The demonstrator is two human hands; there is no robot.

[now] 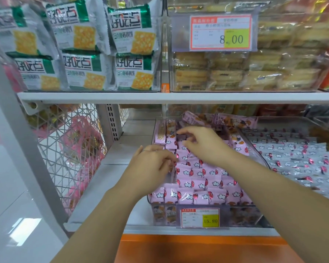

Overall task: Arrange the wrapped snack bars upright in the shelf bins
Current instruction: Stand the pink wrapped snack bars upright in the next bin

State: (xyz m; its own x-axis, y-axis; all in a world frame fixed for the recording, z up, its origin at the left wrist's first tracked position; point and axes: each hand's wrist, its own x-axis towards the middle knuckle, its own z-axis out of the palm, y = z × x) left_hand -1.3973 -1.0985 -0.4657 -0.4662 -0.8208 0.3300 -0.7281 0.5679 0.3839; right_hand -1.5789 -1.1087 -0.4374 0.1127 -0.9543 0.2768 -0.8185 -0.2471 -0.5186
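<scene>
Bare arms (106,221) at bottom of frame. Left hand (152,164) at middle, fingers bent down onto pink snack bars (199,179) by left wall of clear bin (243,215); pinch or press, cannot tell; maybe stops row tipping. Right hand (203,143) higher, finger and thumb seem to pinch one bar top at back, likely to stand it up. Grey bars (296,160) at right, next bin.

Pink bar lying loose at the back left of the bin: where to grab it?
Probably pinch the pink bar across its narrow width near mid-length, coming from above with the right hand, which is nearest. It lies flat and tilted atop the upright bars, with its long edges exposed.
</scene>
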